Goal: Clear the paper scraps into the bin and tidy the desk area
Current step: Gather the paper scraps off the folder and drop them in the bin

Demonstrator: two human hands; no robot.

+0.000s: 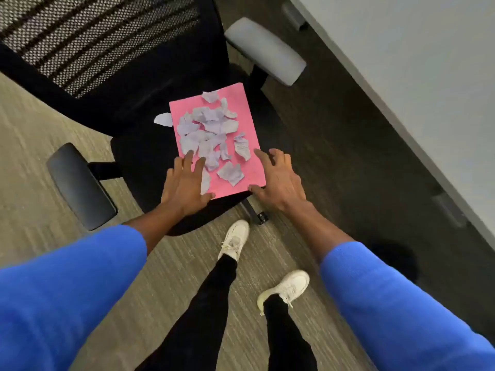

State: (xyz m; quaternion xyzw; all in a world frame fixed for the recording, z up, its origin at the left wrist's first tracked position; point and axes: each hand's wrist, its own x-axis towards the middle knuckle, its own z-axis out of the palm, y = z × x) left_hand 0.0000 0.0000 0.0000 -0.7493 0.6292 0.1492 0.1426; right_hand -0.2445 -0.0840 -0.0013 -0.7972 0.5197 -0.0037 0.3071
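Observation:
A pink sheet (251,167) lies on the black seat (139,162) of an office chair. Several torn white paper scraps (211,127) are heaped on the sheet, and one scrap (164,119) lies off it on the seat to the left. My left hand (184,183) rests flat with spread fingers on the sheet's near left corner, touching some scraps. At the sheet's near right edge is my right hand (278,178), fingers spread, with the thumb by the corner. Neither hand holds anything. No bin is in view.
The chair has a mesh back (88,36), a black armrest (80,186) at left and a grey armrest (265,49) at right. A white desk edge (401,76) runs along the right. My feet in white shoes (286,287) stand on striped carpet.

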